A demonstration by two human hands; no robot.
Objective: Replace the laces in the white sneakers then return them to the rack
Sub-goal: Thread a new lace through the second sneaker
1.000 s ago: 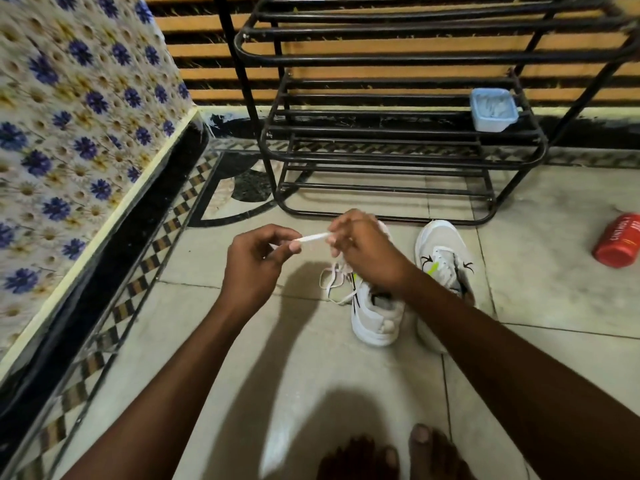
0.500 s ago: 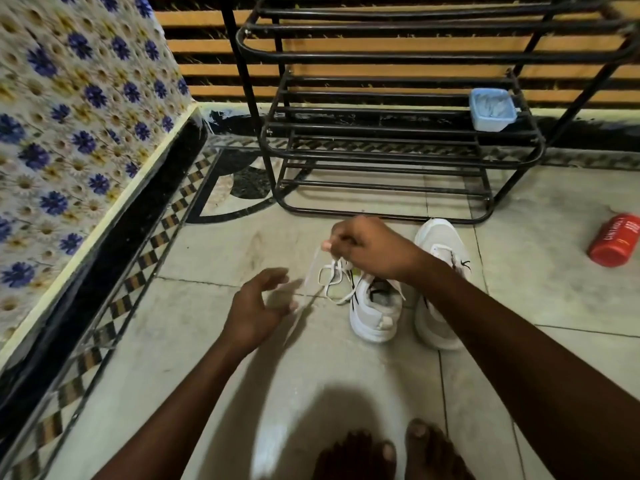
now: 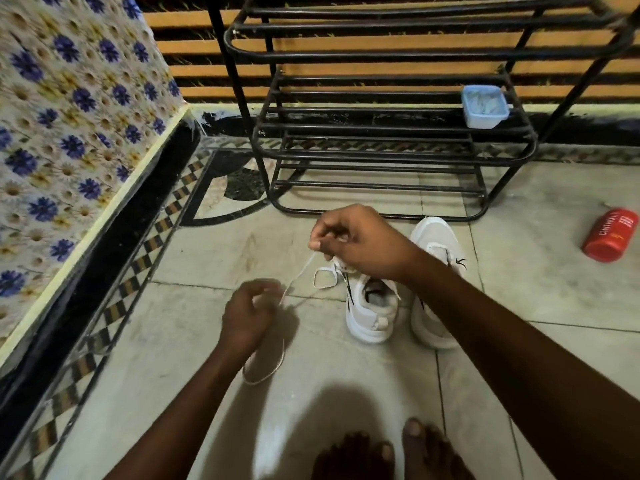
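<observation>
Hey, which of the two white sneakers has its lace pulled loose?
The left sneaker, under the right hand, whose fingers pinch a lace trailing from it. The right sneaker, nearer the red bottle, shows no loose lace.

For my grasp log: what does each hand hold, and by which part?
The right hand pinches the white lace just above the sneaker; the left hand grips the same lace lower down, its tail looping below.

Dim warm light, soft floor shadows, wide-angle bending at edges.

Two sneakers (image 3: 372, 306) stand side by side before the rack (image 3: 381, 133).
</observation>
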